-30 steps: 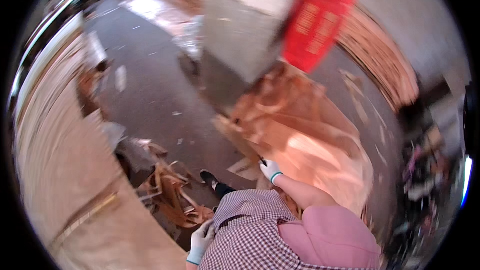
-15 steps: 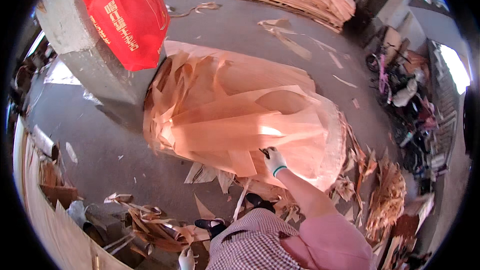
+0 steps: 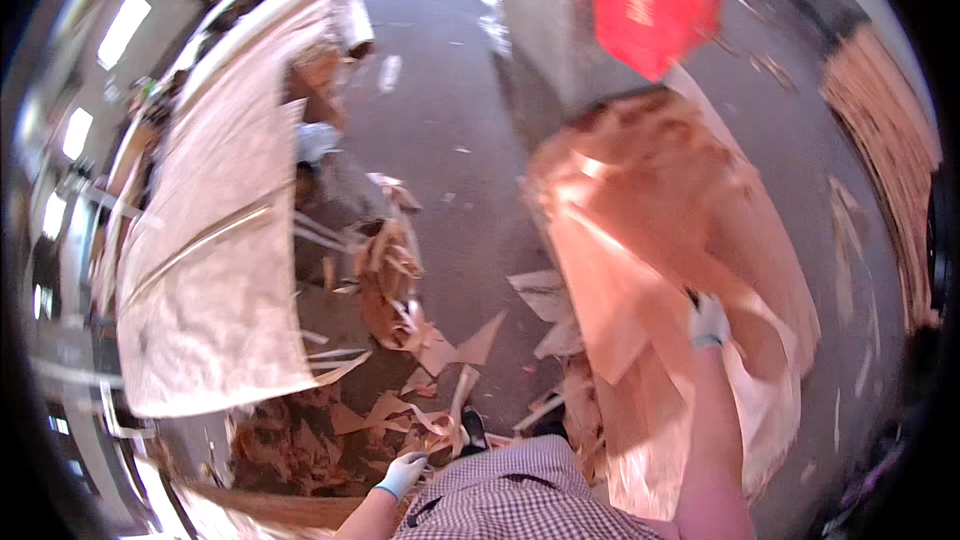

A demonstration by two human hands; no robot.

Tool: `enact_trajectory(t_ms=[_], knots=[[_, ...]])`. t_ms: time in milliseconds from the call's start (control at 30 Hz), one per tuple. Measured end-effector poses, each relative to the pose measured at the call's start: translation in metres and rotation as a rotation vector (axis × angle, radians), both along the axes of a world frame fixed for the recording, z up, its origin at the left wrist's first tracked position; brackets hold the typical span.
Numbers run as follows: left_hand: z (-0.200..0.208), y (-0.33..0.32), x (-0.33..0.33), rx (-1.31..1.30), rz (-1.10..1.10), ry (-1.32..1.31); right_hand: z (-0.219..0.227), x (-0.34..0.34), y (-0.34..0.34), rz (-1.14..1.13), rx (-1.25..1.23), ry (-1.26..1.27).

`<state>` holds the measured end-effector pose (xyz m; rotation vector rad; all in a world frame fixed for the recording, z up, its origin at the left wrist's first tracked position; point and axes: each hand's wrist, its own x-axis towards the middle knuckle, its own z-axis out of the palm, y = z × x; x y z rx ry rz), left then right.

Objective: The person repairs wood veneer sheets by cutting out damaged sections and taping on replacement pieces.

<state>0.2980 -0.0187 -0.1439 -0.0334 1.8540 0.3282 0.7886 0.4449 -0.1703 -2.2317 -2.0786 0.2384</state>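
My right hand (image 3: 708, 322), in a white glove, reaches out over a large stack of thin reddish-brown wood veneer sheets (image 3: 640, 270). Its fingers are closed on a small dark object (image 3: 692, 296), too small and blurred to name, right at the surface of the upper sheets. Those sheets lie wavy and overlapping, with bright light on part of them. My left hand (image 3: 403, 474), also gloved in white, hangs low beside my checked apron (image 3: 520, 495). Nothing shows in it, and its fingers look loosely extended.
A pale veneer-covered stack (image 3: 220, 270) with a thin strip on top stands at left. Scraps (image 3: 385, 285) litter the floor between the stacks. A concrete pillar (image 3: 545, 30) with a red bag (image 3: 655, 5) rises behind. Another veneer stack (image 3: 885, 130) is far right.
The view has swung left, so the veneer stack and pillar now sit further right and the pale stack shows fully. My right hand is still at the sheets; my left hand shows more.
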Motion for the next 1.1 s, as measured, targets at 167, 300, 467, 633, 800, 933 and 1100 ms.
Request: enact_trajectory(t_ms=[167, 300, 467, 633, 800, 933, 1100], knots=[[-0.008, -0.050, 0.001, 0.210, 0.057, 0.097, 0.079, -0.014, -0.018, 0.070, 0.092, 0.088], [-0.029, -0.160, -0.005, 0.226, 0.060, 0.147, 0.166, -0.082, -0.016, 0.213, 0.184, -0.029], [-0.030, -0.278, -0.083, 0.212, -0.205, 0.237, 0.293, -0.281, -0.072, 0.484, 0.411, 0.014], [0.026, -0.291, -0.248, 0.488, -0.226, 0.754, 0.387, -0.530, -0.197, 0.939, 0.596, 0.158], [0.112, -0.268, -0.379, 0.844, 0.244, 0.723, 0.411, -0.748, -0.323, 1.347, 0.495, 0.246], [0.150, -0.272, -0.433, 1.151, 0.643, 0.541, 0.392, -0.888, -0.394, 1.734, 0.190, 0.332], [0.164, -0.322, -0.531, 1.352, 0.905, 0.328, 0.377, -1.033, -0.481, 1.923, -0.267, 0.089]])
